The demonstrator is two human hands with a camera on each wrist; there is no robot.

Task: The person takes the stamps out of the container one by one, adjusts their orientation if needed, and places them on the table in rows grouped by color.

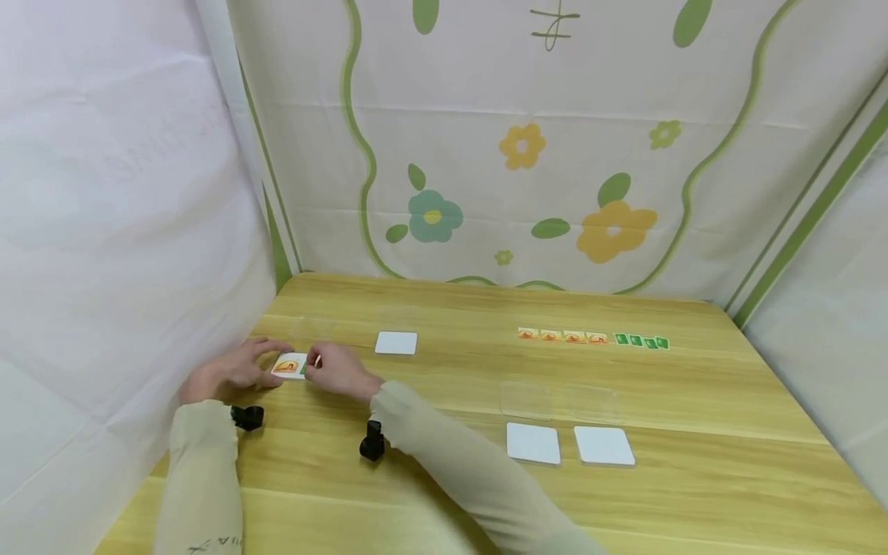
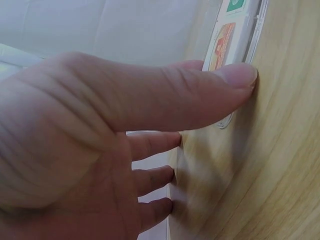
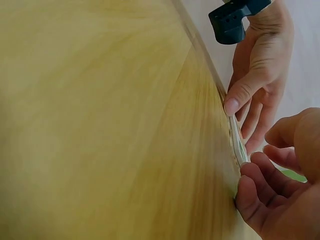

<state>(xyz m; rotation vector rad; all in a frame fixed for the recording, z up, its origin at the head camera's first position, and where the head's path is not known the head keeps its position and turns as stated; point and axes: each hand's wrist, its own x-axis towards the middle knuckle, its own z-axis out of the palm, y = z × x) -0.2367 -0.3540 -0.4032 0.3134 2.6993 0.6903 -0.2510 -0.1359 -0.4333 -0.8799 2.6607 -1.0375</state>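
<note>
At the left of the table lies a white rounded plate [image 1: 298,356] with a clear plastic rim. It bears an orange sticker [image 1: 285,366] and, to the right of that, a green sticker [image 2: 235,5]. My left hand [image 1: 244,364] holds the plate's left end between thumb and index finger. In the left wrist view its other fingertips rest on the tabletop. My right hand [image 1: 341,371] is over the plate's right end, fingers curled, partly hiding the green sticker. The right wrist view has several of its fingertips right at the plate's edge; I cannot tell whether they pinch anything.
Another white plate [image 1: 396,343] lies right of my hands. Two more white plates [image 1: 533,443] lie nearer on the right, behind them clear covers [image 1: 527,401]. Farther back are rows of orange stickers [image 1: 550,336] and green stickers [image 1: 635,340]. A white cloth wall [image 1: 139,231] borders the left side.
</note>
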